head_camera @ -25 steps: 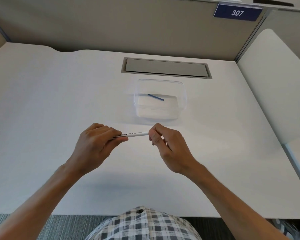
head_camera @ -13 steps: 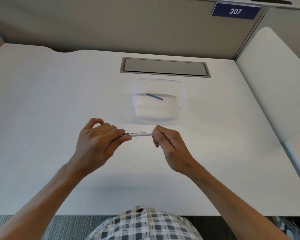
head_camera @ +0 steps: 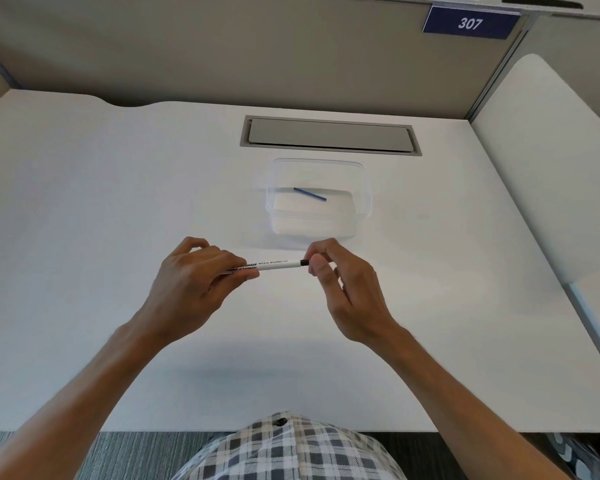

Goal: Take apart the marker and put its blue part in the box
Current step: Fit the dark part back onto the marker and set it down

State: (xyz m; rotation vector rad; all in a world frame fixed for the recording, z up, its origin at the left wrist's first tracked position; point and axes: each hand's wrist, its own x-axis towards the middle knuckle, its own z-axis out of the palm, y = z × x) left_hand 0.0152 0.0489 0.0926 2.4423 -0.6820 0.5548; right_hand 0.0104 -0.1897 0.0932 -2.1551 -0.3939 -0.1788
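Note:
A white whiteboard marker (head_camera: pixel 274 264) with black print is held level above the desk, just in front of the box. My left hand (head_camera: pixel 194 285) grips its left end, which is hidden in the fingers. My right hand (head_camera: pixel 340 282) pinches the right end, where a small black end piece (head_camera: pixel 304 262) shows at my fingertips. A thin blue rod (head_camera: pixel 309 194) lies slanted on the bottom of the clear plastic box (head_camera: pixel 362 199), which stands beyond my hands.
The white desk (head_camera: pixel 118 202) has a grey cable-tray lid (head_camera: pixel 329 135) behind the box. Beige partition walls rise at the back and right, with a blue "307" sign (head_camera: pixel 470 23). The desk's front edge is at my checked shirt (head_camera: pixel 284 452).
My right hand has shifted slightly right along the marker, and a black end piece now shows at the marker's right end. The left hand keeps its grip.

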